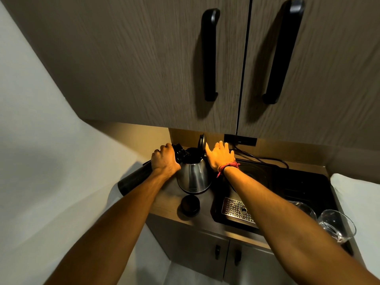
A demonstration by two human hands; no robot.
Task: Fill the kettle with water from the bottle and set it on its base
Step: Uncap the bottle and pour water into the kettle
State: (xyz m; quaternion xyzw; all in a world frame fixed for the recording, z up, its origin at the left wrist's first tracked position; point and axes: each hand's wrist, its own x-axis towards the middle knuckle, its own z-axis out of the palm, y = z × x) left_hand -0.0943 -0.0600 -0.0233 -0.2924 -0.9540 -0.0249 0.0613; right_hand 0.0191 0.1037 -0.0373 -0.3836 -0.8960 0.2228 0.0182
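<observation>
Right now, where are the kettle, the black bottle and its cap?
kettle [194, 177]: head view, on its steel body.
black bottle [134, 181]: head view, on its lower barrel.
bottle cap [190, 206]: head view, on its top.

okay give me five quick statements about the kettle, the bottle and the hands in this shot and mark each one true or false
1. The kettle lid is closed. False: it stands flipped up and open.
2. The left hand grips a dark bottle tilted with its mouth toward the kettle opening. True.
3. The right hand holds a glass. False: it is open, fingers spread, beside the raised lid; the glasses stand at the far right.
4. A round black cap lies on the counter in front of the kettle. True.
5. The kettle stands inside the black tray. False: it stands on the counter, left of the tray.
</observation>
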